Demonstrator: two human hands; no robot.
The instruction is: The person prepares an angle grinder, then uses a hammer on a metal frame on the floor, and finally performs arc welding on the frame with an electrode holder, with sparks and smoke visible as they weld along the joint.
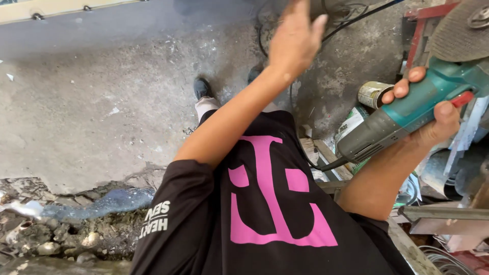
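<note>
The concrete floor [102, 102] takes up most of the view: grey, dusty, and broken into rubble with a wet patch at the near left. I stand on it, my shoes at the far centre.

At the right stands a heap of metal scrap and frame pieces [448, 219], with a tin can [371, 93] lying on its side just left of the tool.

The angle grinder [407, 114], teal body with a grey rear end, is at the right, held up off the floor and clear of the scrap. Its disc [458, 33] points to the far right, away from my body, and its cord drops from the rear end toward my waist. I judge the tilt keeps the disc away from my shirt and legs.

My right hand [433, 109] wraps the grinder body, fingers [407, 84] curled over the top and thumb by the red switch: a closed, firm grip, elbow bent.

My left hand [295, 38] is raised to the far centre, arm stretched out, fingers loosely together and slightly curled. It holds nothing that I can see; a dark cable [356, 18] lies on the floor beyond it.
</note>
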